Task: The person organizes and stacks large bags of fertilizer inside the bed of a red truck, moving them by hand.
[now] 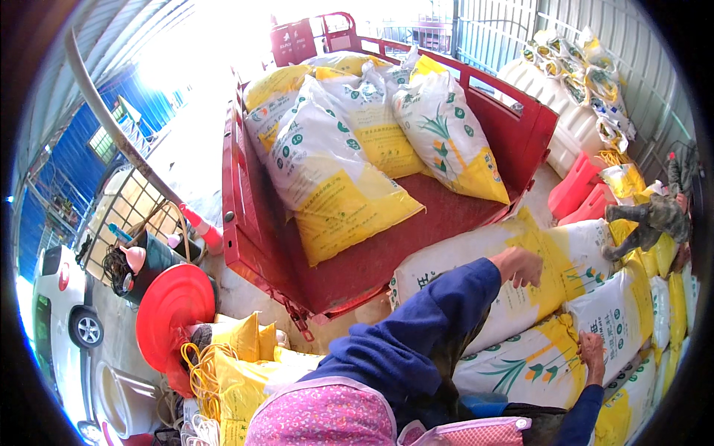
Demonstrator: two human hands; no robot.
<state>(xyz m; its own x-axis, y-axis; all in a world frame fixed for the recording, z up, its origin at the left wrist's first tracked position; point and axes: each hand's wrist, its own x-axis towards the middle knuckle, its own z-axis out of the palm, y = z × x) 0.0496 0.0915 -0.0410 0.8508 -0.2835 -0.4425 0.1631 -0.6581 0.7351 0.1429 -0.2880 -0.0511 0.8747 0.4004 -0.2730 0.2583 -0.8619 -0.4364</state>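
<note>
Metal wall (654, 78) beyond sacks (520, 366) beside red cart (327, 286)

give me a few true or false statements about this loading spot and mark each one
1. The cargo bed is red. True.
2. The cargo bed holds only plastic crates. False: white-and-yellow sacks lie and lean in it.
3. The right hand is at the piled sacks outside the bed. True.
4. The left hand is inside the cargo bed. False: the left hand is over the piled sacks, outside the bed.
5. The person's sleeves are bright green. False: the sleeves are dark blue.
6. A white car shows at the left of the picture. True.
</note>
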